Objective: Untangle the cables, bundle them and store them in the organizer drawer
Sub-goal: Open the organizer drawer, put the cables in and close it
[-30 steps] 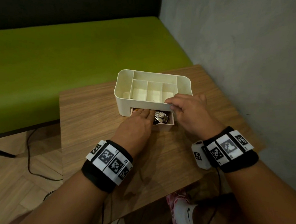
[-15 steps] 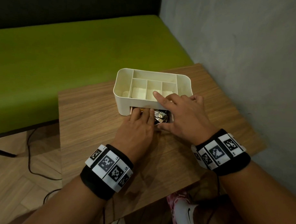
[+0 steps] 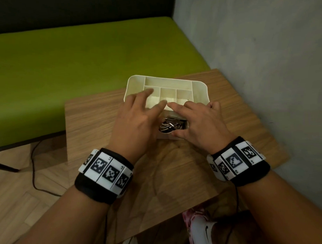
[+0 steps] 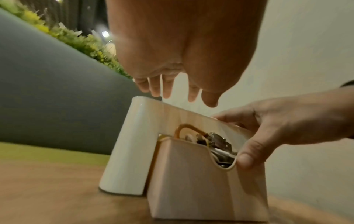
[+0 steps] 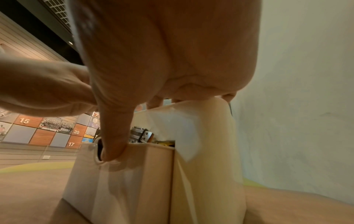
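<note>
A cream organizer (image 3: 199, 87) stands on the wooden table (image 3: 94, 113). Its drawer (image 3: 168, 137) is pulled partly out toward me. Inside lie bundled cables (image 3: 172, 124) with metal plugs; an orange cable (image 4: 184, 128) loops at the back. My left hand (image 3: 146, 104) hovers over the organizer's left compartments, fingers spread and holding nothing. My right hand (image 3: 185, 119) spans the front. Its thumb tip (image 5: 113, 148) presses the notch in the drawer (image 5: 118, 181) front, while the fingers lie over the organizer's top rim (image 4: 191, 115).
A green bench (image 3: 81, 69) runs behind the table, and a grey wall (image 3: 263, 54) stands close on the right. A black cord (image 3: 33, 168) trails over the wood floor at the left. My white shoe (image 3: 202, 230) shows under the table's near edge.
My left hand has lifted off the cables in the drawer and now hovers over the organizer. My right hand slid from the top rim down, putting its thumb on the drawer front.
</note>
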